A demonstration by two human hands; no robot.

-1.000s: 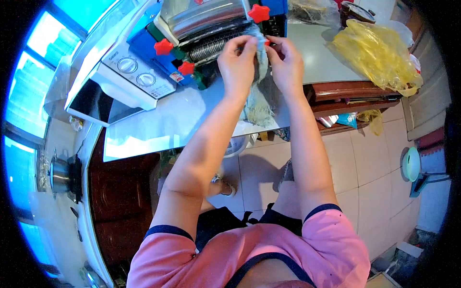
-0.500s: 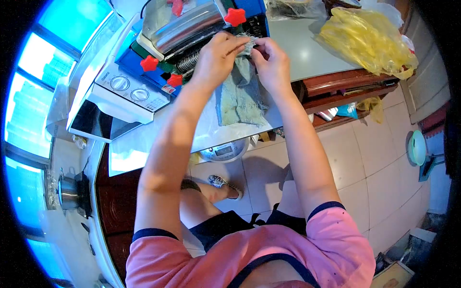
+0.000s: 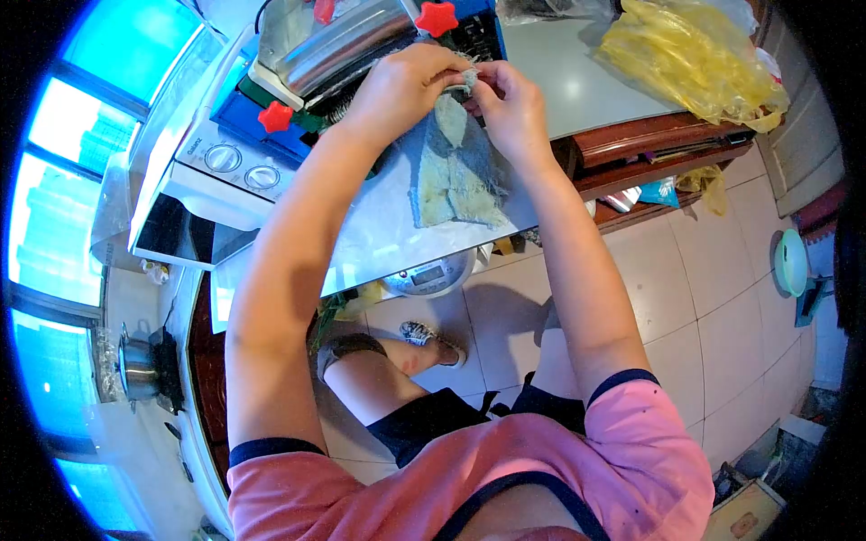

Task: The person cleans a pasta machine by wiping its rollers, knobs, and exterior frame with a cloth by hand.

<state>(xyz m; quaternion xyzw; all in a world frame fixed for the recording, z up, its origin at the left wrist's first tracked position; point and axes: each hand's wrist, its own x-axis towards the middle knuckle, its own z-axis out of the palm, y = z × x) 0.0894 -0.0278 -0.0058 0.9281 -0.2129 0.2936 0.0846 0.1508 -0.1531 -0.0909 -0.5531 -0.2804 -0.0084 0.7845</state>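
Observation:
A frayed grey-blue cloth point(image 3: 458, 180) hangs from my fingers, its lower part resting on the white tabletop point(image 3: 370, 225). My left hand point(image 3: 406, 86) is closed, with its fingertips pinching a bunched upper bit of the cloth. My right hand point(image 3: 512, 106) grips the same bunched bit from the other side, thumb and fingers together. Both hands are at the near side of a blue machine with a shiny metal roller point(image 3: 347, 50) and red star-shaped knobs point(image 3: 437, 18). My left hand partly covers its lower rollers.
To the left stands a white microwave point(image 3: 216, 180) with two dials. Yellow plastic bags point(image 3: 690, 63) lie on the counter at right, above an open wooden drawer point(image 3: 631, 149). A digital scale point(image 3: 428, 278) sits below the table edge. A metal pot point(image 3: 137, 365) is at far left.
My left hand and forearm have shifted left and now cover a lower red knob that showed before. Both hands still pinch the cloth, and the view has moved slightly.

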